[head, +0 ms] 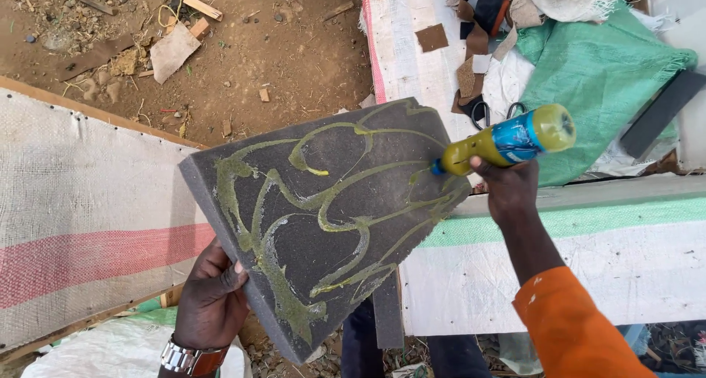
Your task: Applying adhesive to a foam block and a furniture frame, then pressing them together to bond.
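A thick dark grey foam slab (323, 223) is held tilted in front of me, its face streaked with yellow-green glue lines. My left hand (213, 293), with a metal watch at the wrist, grips its lower left edge from below. My right hand (509, 189), in an orange sleeve, holds a yellow squeeze bottle (511, 143) with a blue label, tipped sideways. The bottle's nozzle touches the slab's upper right part.
A white woven-sack surface with a red stripe (81, 223) lies at left. A white and green covered bench (588, 238) stands at right, with a green sack (596, 76), scissors (485, 113), a dark bar (662, 113) and leather scraps. Bare dirt with debris (243, 47) is beyond.
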